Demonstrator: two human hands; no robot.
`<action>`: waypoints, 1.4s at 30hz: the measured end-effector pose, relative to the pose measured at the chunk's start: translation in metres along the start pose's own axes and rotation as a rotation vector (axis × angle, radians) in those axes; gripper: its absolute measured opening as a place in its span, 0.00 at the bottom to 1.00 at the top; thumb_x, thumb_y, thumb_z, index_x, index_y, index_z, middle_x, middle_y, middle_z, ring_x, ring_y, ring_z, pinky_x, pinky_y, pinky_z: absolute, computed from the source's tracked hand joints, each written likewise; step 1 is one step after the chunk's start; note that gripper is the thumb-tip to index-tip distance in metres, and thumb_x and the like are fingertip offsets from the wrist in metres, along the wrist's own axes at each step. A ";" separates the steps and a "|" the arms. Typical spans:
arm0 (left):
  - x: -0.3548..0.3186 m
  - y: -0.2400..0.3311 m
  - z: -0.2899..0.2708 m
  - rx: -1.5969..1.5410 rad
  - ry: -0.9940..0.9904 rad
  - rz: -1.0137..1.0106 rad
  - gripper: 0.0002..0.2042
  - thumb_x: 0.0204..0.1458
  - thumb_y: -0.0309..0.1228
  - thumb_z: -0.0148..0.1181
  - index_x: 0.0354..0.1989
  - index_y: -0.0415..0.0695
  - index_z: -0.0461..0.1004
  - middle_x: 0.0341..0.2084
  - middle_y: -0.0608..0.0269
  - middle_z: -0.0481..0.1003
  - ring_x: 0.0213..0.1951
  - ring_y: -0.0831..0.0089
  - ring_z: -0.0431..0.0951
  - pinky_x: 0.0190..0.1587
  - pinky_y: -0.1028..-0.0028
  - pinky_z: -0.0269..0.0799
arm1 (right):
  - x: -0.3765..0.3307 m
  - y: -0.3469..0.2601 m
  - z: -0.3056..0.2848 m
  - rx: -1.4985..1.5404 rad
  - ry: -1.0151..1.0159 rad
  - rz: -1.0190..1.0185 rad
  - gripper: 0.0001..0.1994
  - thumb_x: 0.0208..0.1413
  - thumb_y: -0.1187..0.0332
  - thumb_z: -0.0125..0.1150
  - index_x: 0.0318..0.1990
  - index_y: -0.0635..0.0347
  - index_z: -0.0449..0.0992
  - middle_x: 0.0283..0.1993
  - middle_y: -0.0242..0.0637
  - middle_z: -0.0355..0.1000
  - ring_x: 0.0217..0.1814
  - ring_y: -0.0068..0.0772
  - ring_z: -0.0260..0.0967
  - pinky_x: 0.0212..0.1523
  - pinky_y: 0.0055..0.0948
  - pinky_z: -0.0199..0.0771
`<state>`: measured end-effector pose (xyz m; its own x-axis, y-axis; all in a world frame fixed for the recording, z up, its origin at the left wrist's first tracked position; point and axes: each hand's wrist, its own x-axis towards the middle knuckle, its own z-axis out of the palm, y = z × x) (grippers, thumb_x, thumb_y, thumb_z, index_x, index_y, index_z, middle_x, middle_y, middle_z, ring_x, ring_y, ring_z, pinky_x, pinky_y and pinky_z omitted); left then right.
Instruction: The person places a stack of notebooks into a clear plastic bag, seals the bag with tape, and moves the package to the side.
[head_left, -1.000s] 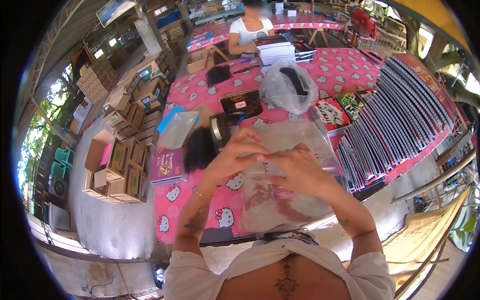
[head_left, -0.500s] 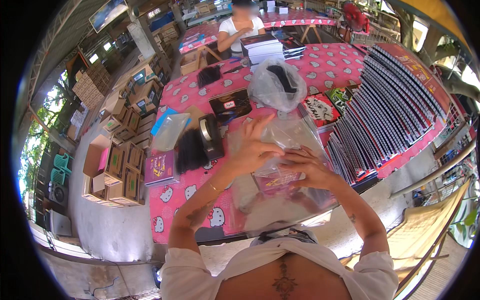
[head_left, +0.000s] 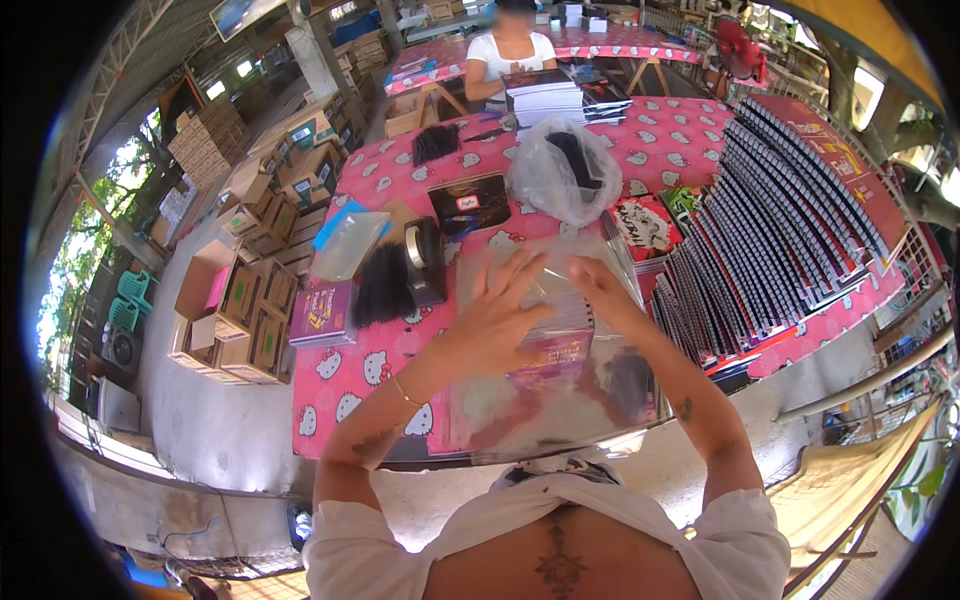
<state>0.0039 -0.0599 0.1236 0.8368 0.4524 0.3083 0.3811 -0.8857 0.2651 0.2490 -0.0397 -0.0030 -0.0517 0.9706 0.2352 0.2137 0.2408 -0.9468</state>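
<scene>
Left hand (head_left: 497, 318) and right hand (head_left: 607, 292) rest with fingers spread flat on the clear plastic sleeve (head_left: 560, 385) covering a purple booklet (head_left: 556, 352), on the pink patterned desk (head_left: 345, 375); press evenly, keeping edges aligned

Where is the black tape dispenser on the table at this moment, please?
In the head view, the black tape dispenser stands on the pink table, just left of the left hand, beside a dark bundle.

Clear plastic sleeve (head_left: 560, 390) at table's near edge, purple box (head_left: 322, 313) left, brown cartons (head_left: 235, 300) beyond.
</scene>
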 end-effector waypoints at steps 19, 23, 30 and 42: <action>-0.038 -0.070 0.053 -0.741 0.053 -0.260 0.22 0.54 0.29 0.65 0.57 0.40 0.71 0.53 0.58 0.74 0.50 0.68 0.77 0.53 0.69 0.72 | -0.013 -0.050 -0.009 -0.086 -0.540 -0.118 0.38 0.48 0.64 0.73 0.64 0.60 0.58 0.60 0.44 0.69 0.67 0.44 0.63 0.69 0.40 0.56; -0.054 -0.041 0.063 -0.014 0.238 -0.007 0.21 0.48 0.29 0.67 0.53 0.43 0.75 0.51 0.51 0.74 0.52 0.59 0.75 0.52 0.67 0.73 | -0.043 -0.058 0.013 -0.499 -0.325 -0.328 0.26 0.49 0.68 0.70 0.55 0.60 0.68 0.57 0.42 0.71 0.63 0.49 0.66 0.68 0.42 0.60; -0.043 -0.047 0.051 -0.211 0.106 -0.098 0.17 0.49 0.28 0.63 0.49 0.42 0.76 0.36 0.56 0.76 0.40 0.55 0.76 0.43 0.60 0.72 | -0.043 -0.061 0.024 -0.672 -0.145 -0.402 0.10 0.48 0.68 0.67 0.38 0.59 0.76 0.39 0.41 0.74 0.46 0.43 0.72 0.48 0.44 0.70; 0.010 -0.120 0.064 -0.671 -0.268 -0.415 0.19 0.51 0.43 0.67 0.39 0.38 0.77 0.29 0.64 0.76 0.35 0.75 0.75 0.40 0.72 0.70 | 0.017 -0.026 -0.005 -0.181 -0.324 -0.024 0.19 0.46 0.62 0.74 0.42 0.62 0.77 0.34 0.37 0.77 0.37 0.30 0.74 0.42 0.29 0.74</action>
<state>-0.0076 0.0440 0.0363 0.7776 0.6131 -0.1397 0.4349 -0.3639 0.8237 0.2470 -0.0295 0.0271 -0.3591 0.9216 0.1476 0.3766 0.2878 -0.8805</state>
